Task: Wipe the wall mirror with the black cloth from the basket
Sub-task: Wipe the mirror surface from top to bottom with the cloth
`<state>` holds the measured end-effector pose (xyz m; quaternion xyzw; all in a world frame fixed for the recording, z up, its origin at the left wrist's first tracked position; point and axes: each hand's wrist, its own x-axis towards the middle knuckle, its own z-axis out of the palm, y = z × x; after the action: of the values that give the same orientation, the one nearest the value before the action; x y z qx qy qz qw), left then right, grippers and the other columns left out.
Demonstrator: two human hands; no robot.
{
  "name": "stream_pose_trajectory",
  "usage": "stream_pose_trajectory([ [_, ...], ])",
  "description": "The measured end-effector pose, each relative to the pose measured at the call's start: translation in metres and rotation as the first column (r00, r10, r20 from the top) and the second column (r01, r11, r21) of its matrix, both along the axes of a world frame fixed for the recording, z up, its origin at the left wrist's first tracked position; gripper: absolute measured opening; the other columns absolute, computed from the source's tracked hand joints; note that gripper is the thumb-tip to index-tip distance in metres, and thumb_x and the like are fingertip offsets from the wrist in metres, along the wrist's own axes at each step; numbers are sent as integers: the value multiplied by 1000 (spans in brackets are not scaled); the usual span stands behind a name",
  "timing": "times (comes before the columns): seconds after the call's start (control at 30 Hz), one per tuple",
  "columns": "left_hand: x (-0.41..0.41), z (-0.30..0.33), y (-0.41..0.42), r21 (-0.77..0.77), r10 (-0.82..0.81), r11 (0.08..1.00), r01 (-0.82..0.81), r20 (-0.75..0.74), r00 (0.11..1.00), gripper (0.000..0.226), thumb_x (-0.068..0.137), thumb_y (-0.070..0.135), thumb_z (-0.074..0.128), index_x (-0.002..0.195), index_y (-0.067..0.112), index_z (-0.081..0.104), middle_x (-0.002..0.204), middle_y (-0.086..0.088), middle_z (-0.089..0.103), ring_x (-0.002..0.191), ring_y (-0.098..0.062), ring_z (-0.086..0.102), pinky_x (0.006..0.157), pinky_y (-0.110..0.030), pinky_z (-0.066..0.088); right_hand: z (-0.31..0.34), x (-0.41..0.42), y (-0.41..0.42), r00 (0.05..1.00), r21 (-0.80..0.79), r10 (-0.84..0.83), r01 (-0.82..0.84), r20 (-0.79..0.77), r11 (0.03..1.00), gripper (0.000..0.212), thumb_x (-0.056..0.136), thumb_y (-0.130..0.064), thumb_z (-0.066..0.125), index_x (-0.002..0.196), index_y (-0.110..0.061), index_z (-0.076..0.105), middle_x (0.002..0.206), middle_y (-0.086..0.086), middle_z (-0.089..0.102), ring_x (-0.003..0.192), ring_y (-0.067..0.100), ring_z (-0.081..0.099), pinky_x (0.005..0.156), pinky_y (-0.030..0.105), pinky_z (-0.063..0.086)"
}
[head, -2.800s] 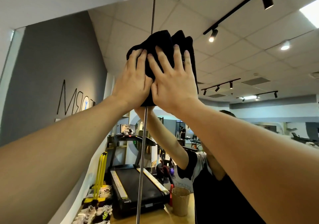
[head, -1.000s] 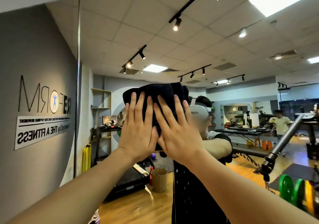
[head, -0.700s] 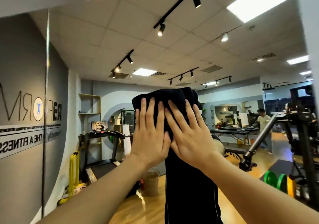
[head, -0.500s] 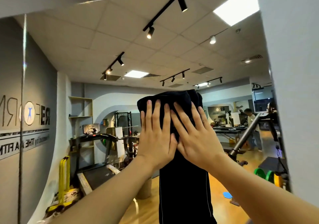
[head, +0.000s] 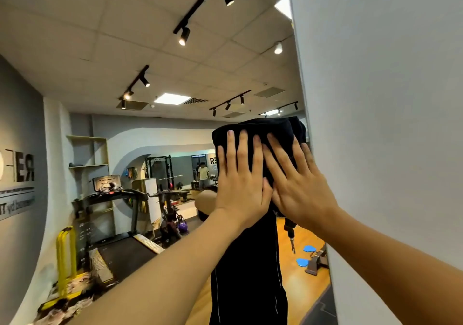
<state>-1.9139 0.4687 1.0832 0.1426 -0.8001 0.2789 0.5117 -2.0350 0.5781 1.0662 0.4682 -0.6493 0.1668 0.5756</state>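
Fingers: straight, spread wide, both hands flat on black cloth (head: 258,134).
L hand (head: 241,186): presses cloth's left part.
R hand (head: 299,186): presses right part (thumbs touching).
Cloth: against wall mirror (head: 150,61), at its right edge.

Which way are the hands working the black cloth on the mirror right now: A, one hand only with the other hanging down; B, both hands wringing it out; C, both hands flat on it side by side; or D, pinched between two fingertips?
C: the left hand and the right hand both lie with straight fingers pressed on the black cloth, side by side against the mirror.
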Motion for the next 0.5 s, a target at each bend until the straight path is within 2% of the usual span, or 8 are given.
stream_pose_trajectory([
  [0.2, -40, 13, 26, -78, -37, 996, 37, 0, 999, 78, 94, 38, 36, 161, 6, 15, 167, -22, 9, 156, -40, -3, 126, -59, 7, 4, -38, 25, 999, -86, 27, -25, 20, 996, 67, 105, -39, 36, 163, -11, 17, 170, 14, 10, 156, 42, 5, 122, 61, 21],
  [0.3, -49, 32, 27, -111, -55, 992, 55, 2, 998, 76, 93, 36, 35, 161, 6, 17, 167, -22, 13, 156, -40, 0, 126, -58, 9, 19, -50, 22, 998, -58, -39, 41, 43, 997, 70, 105, -42, 36, 163, -10, 13, 170, 16, 6, 156, 44, 2, 122, 61, 16],
  [0.37, -48, 43, 23, -128, -80, 989, 78, -8, 997, 75, 93, 34, 34, 160, 6, 19, 166, -22, 15, 156, -40, 3, 125, -58, 11, 31, -53, 16, 988, 50, -144, 141, 55, 989, 74, 102, -52, 21, 164, -14, 5, 170, 14, -8, 155, 44, -9, 123, 61, 8],
  [0.43, -44, 51, 16, -127, -112, 986, 108, -27, 993, 74, 92, 33, 33, 160, 5, 20, 166, -23, 16, 156, -40, 5, 125, -58, 12, 43, -49, 12, 984, 90, -172, 168, 38, 982, 82, 92, -55, -5, 164, -18, 3, 170, 13, -16, 154, 44, -15, 122, 62, 3],
  [0.47, -41, 56, 15, -127, -122, 985, 116, -38, 992, 74, 92, 33, 31, 160, 5, 21, 166, -23, 17, 156, -40, 6, 126, -57, 12, 49, -44, 11, 988, 68, -147, 144, 39, 987, 85, 89, -54, -13, 164, -17, 5, 170, 13, -14, 154, 45, -13, 122, 62, 4],
  [0.5, -39, 61, 14, -123, -124, 985, 117, -47, 991, 74, 92, 34, 30, 160, 5, 21, 166, -23, 17, 156, -40, 6, 126, -56, 12, 56, -37, 9, 994, 12, -101, 100, 48, 995, 81, 94, -52, -8, 164, -16, 8, 171, 14, -7, 155, 46, -7, 122, 63, 6],
])
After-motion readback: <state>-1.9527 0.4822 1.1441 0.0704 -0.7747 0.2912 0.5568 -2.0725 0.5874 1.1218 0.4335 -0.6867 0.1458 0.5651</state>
